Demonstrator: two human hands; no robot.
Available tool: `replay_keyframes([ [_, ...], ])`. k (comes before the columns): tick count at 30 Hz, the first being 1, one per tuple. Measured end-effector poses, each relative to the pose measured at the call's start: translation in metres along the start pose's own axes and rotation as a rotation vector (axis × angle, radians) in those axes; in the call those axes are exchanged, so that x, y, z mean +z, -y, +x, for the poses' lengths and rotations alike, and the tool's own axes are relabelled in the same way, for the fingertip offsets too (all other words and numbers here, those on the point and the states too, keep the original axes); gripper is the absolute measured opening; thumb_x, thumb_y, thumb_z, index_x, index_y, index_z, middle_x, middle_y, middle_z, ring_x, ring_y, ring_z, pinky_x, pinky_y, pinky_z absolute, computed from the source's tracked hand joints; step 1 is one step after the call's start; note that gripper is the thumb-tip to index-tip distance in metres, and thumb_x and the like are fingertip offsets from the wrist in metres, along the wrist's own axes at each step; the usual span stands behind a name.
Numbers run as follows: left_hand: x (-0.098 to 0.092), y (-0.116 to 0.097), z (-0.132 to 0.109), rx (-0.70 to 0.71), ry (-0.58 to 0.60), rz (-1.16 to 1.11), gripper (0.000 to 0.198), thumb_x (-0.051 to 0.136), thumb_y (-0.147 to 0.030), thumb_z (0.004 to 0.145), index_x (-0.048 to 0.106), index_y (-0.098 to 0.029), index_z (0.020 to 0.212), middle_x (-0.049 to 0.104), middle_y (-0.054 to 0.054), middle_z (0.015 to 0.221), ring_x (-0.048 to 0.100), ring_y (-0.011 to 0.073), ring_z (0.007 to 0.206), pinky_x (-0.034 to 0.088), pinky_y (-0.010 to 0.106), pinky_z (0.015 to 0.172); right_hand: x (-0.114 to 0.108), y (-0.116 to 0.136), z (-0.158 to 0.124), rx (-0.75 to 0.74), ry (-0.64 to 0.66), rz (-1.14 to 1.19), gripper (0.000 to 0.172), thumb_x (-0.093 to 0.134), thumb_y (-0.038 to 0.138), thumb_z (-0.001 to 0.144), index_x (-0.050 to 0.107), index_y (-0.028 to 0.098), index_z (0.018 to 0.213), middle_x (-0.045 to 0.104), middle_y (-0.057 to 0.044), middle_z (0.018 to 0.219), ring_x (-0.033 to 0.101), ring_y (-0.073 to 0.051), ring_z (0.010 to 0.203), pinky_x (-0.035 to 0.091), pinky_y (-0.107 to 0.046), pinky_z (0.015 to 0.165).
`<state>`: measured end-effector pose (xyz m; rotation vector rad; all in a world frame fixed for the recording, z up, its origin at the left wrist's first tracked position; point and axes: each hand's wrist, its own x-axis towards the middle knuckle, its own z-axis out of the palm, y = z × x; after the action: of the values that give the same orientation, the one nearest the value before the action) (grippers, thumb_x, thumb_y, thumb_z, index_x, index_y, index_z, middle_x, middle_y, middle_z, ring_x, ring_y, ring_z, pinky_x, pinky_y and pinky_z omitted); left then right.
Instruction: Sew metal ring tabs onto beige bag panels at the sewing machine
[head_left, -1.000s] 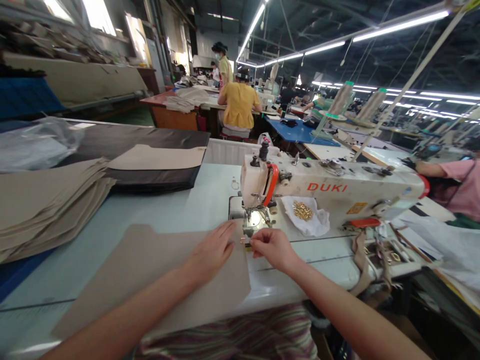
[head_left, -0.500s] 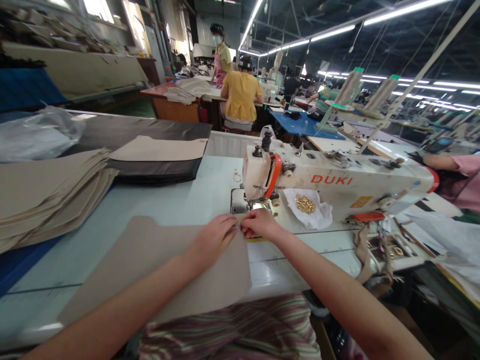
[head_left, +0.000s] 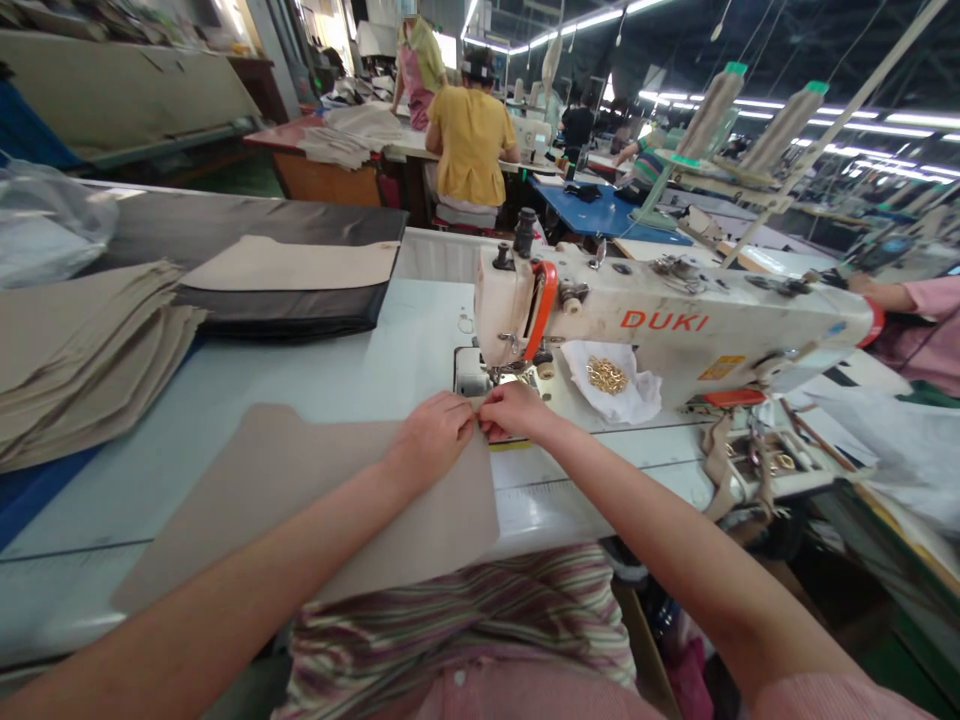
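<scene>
A flat beige fabric panel (head_left: 420, 535) lies on the sewing table, its near edge reaching toward my lap. My left hand (head_left: 435, 435) rests on the panel's upper right part, fingers curled and pinching at its corner. Against those fingertips, my right hand (head_left: 514, 410) is closed in a pinch; what lies between its fingers is too small and covered to make out. Both hands are just in front of the presser foot area of a white sewing machine (head_left: 660, 320). On the machine bed, a white cloth (head_left: 645, 393) holds a heap of small gold-coloured metal pieces (head_left: 606, 375).
At the left stands a stack of beige panels (head_left: 82, 340). Behind it, another beige panel (head_left: 300, 265) lies on folded black material (head_left: 300, 315). A small tray (head_left: 787, 455) with rings and hanging straps sits at the right. A person in yellow (head_left: 472, 145) sits ahead.
The whole view has tilted down, so the scene sits higher in the picture. My hands stay together at the panel's corner, with the left fingers curled in more tightly.
</scene>
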<state>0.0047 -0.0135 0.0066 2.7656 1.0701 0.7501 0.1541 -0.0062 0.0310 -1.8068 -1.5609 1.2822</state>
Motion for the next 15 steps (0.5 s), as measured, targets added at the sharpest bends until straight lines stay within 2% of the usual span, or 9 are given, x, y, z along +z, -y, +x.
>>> replay_keyframes([
  [3,0.0,-0.001,0.002,-0.01,-0.004,0.003,0.02,0.045,-0.01,0.081,0.059,-0.018,0.07,0.061,0.005,0.073,0.055,0.0202,0.076,0.048,0.034,0.076,-0.002,-0.005,-0.007,-0.112,-0.085,-0.139,0.023,0.056,0.006,0.071,0.055,0.019,0.052,0.06,0.002,0.049,0.061,-0.016,0.052,0.048,-0.024,0.053],
  [6,0.001,0.0,0.002,-0.002,-0.011,0.0,0.019,0.045,-0.011,0.082,0.059,-0.018,0.072,0.062,0.006,0.075,0.056,0.0205,0.077,0.049,0.034,0.076,-0.007,-0.015,-0.024,-0.289,-0.179,-0.287,0.013,0.059,0.011,0.075,0.061,0.02,0.066,0.066,-0.002,0.07,0.063,-0.02,0.075,0.047,-0.029,0.071],
  [8,0.002,0.002,0.001,0.009,-0.016,-0.003,0.018,0.044,-0.011,0.083,0.059,-0.017,0.074,0.063,0.006,0.078,0.057,0.0206,0.08,0.049,0.034,0.077,-0.01,-0.024,-0.039,-0.411,-0.169,-0.362,0.007,0.063,0.014,0.077,0.063,0.02,0.073,0.067,-0.004,0.082,0.06,-0.022,0.087,0.044,-0.032,0.08],
  [10,0.003,0.003,0.0,0.018,-0.021,-0.002,0.018,0.044,-0.011,0.084,0.06,-0.017,0.076,0.063,0.007,0.08,0.057,0.0207,0.082,0.049,0.035,0.079,-0.015,-0.031,-0.053,-0.602,-0.103,-0.504,0.004,0.062,0.017,0.081,0.064,0.019,0.077,0.067,-0.006,0.086,0.058,-0.022,0.091,0.043,-0.032,0.084],
  [13,0.005,0.004,-0.001,0.028,-0.025,0.015,0.019,0.043,-0.012,0.085,0.06,-0.016,0.078,0.063,0.007,0.082,0.057,0.0209,0.083,0.049,0.035,0.08,-0.02,-0.039,-0.065,-0.972,-0.045,-0.823,0.013,0.051,0.016,0.091,0.064,0.015,0.087,0.067,-0.01,0.093,0.057,-0.021,0.092,0.045,-0.033,0.085],
  [15,0.003,0.002,-0.001,0.034,-0.019,0.035,0.02,0.042,-0.011,0.086,0.06,-0.015,0.079,0.063,0.008,0.084,0.056,0.0211,0.084,0.048,0.035,0.081,-0.023,-0.04,-0.066,-1.143,-0.037,-0.958,0.017,0.046,0.013,0.093,0.063,0.013,0.095,0.067,-0.011,0.1,0.057,-0.021,0.095,0.045,-0.033,0.086],
])
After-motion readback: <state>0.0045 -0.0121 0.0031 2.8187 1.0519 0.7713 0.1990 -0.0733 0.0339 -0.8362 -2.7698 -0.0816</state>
